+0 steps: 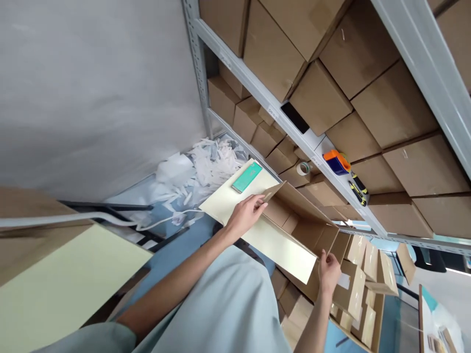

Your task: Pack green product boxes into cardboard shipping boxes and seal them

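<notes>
A cardboard box [304,210] with its top uncovered lies on a cream tabletop [222,198] in front of me. My left hand [246,214] is closed on a small flap [274,190] at the box's left end, thumb and fingers pinching its edge. At the opposite end, my right hand [329,272] grips another flap of the same box, its fingertips on the upper edge. I see only bare cardboard inside. A flat green carton [247,177] rests on the tabletop beyond my left hand, apart from it.
Metal shelving [257,90] full of cardboard boxes rises beyond the table. Its ledge bears a black phone [295,117], an orange-and-blue tape dispenser [336,162] and yellow-black cutters [357,193]. Paper scraps [217,159] are heaped at left; more cartons [351,289] stand at right.
</notes>
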Demonstrator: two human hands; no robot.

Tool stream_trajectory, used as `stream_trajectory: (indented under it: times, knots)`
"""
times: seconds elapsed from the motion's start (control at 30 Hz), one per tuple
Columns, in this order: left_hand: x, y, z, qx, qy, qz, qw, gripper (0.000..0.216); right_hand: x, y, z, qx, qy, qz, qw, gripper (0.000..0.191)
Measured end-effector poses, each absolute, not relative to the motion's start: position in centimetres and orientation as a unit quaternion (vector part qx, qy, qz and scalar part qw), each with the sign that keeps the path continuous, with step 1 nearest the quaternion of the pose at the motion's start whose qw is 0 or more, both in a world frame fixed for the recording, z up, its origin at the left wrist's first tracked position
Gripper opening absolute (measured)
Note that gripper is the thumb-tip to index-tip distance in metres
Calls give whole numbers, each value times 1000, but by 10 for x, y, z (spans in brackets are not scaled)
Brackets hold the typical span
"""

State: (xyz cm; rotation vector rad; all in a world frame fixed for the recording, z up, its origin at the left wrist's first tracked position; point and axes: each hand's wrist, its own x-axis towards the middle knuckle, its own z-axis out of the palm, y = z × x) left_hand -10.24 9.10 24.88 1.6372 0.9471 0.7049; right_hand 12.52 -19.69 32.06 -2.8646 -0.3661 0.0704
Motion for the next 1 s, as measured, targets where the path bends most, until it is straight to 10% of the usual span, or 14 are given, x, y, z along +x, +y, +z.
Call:
stream_trajectory:
  times: [0.37,1.0]
  knots:
    - [-226,48,256,592,590,309,454,36,81,-141,397,-924,-361,62,112,42]
    - [-461,-210,237,252,851,433,160,56,-108,-64,339,-605,-713,311,171,59]
